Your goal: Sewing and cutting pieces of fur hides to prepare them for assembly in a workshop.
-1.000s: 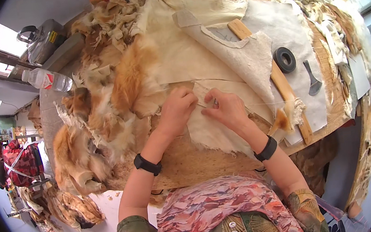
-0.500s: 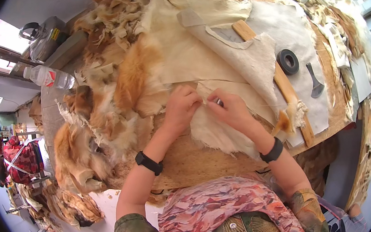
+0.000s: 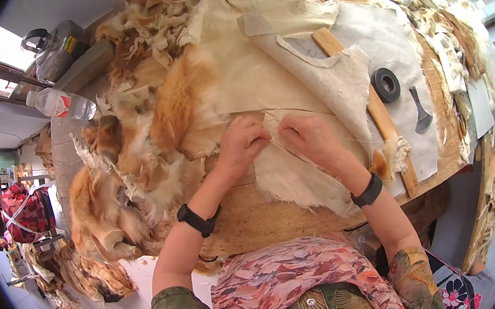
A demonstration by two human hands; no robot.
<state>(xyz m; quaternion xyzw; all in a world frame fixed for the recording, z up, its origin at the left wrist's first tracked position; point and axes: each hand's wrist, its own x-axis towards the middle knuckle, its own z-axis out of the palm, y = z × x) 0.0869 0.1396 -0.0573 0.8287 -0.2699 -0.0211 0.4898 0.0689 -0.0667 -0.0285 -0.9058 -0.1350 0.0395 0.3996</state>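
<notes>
My left hand [image 3: 243,142] pinches the edge of a pale hide piece [image 3: 291,183] lying near the table's front. Just right of it, my right hand [image 3: 314,140] has curled fingers close to that same edge; whatever they grip is too small or hidden to name. A thin pale thread trails rightward from near this hand toward a tuft of white and tan scraps [image 3: 398,151]. Behind both hands a larger cream hide [image 3: 256,73] is spread, with a folded off-white piece [image 3: 338,88] over it.
Orange and white fur pelts [image 3: 181,91] heap on the left, near a plastic bottle [image 3: 71,105]. On the right are a wooden bar [image 3: 385,119], a black tape roll [image 3: 385,85] and a flat dark blade [image 3: 420,114] on grey sheeting [image 3: 414,152]. Scraps line the table [image 3: 226,234].
My right hand has shifted a little to the right, its forearm moving with it. The small shiny item seen between its fingers half a second ago is hidden. My left hand remains at the seam.
</notes>
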